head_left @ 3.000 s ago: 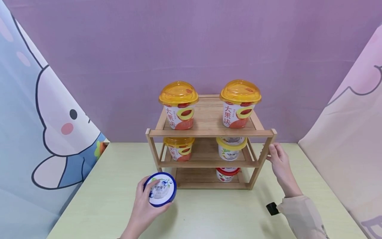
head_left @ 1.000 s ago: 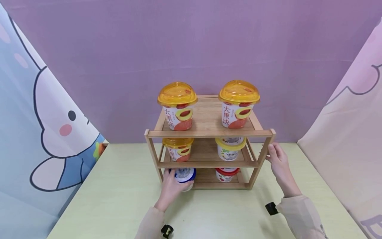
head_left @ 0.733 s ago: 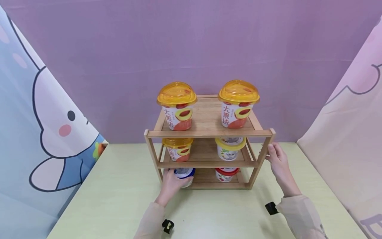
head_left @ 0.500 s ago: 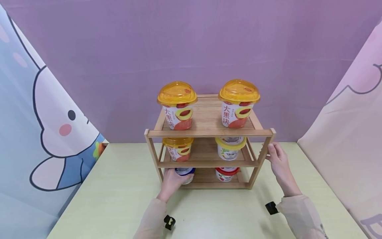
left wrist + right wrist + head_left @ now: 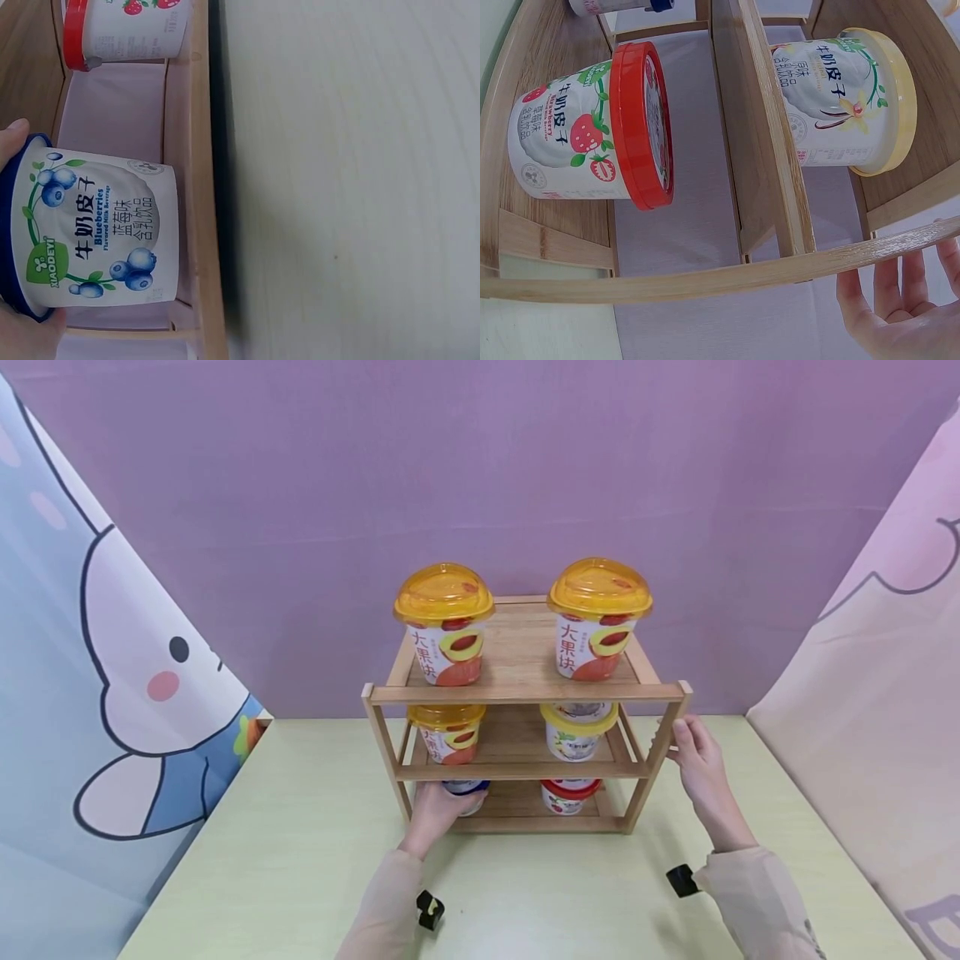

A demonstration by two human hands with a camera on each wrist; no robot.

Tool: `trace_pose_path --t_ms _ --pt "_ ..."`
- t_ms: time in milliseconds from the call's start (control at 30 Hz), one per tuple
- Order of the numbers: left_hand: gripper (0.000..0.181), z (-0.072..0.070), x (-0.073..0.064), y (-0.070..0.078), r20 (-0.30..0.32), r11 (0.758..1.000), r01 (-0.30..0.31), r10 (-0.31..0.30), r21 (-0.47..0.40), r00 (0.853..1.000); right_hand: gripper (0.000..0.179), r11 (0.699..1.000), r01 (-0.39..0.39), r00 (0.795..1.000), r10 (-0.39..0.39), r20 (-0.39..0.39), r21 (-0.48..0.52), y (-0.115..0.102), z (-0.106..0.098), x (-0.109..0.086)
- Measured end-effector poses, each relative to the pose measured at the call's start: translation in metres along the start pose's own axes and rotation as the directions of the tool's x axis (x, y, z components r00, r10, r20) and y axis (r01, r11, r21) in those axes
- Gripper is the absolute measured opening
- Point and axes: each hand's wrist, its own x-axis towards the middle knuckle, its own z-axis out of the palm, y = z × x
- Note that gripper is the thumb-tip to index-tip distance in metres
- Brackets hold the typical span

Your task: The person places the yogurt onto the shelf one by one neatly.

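My left hand [image 5: 433, 814] grips a white blueberry milk beverage cup [image 5: 112, 232] around its blue lid. In the head view the cup sits inside the lowest tier at the left, half hidden by the hand and shelf edge. The left wrist view shows its base close to the tier's front rail. My right hand [image 5: 703, 770] holds the right front post of the three-tier wooden rack [image 5: 525, 695]. Its fingers [image 5: 889, 289] lie behind the post in the right wrist view. A red-lidded strawberry cup [image 5: 567, 798] stands at the right of the lowest tier.
On the top tier stand two peach cups with domed orange lids, a left cup [image 5: 453, 647] and a right cup [image 5: 592, 643]. The middle tier bears another peach cup [image 5: 453, 739] and a yellow-lidded vanilla cup [image 5: 573, 742]. A purple cloth [image 5: 480, 468] hangs behind the pale table [image 5: 285, 843].
Three seconds ago my left hand held the blueberry cup in front of the rack at the left. It has since moved right and inward, into the lowest tier. My right hand stays on the post.
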Motion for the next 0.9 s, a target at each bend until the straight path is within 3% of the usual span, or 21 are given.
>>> trace_pose_path --t_ms 600,900 --pt "0.083 0.0033 -0.0016 -0.0103 0.005 0.999 0.021 -0.020 -0.043 1.000 0.016 1.000 0.004 1.000 -0.004 -0.001 0.005 -0.0011 0.0013 -0.0012" --pt "0.088 -0.0002 -0.0073 -0.0057 0.024 0.999 -0.001 0.000 0.050 1.000 0.016 1.000 0.002 1.000 -0.002 -0.005 0.006 -0.0002 0.0014 -0.0015"
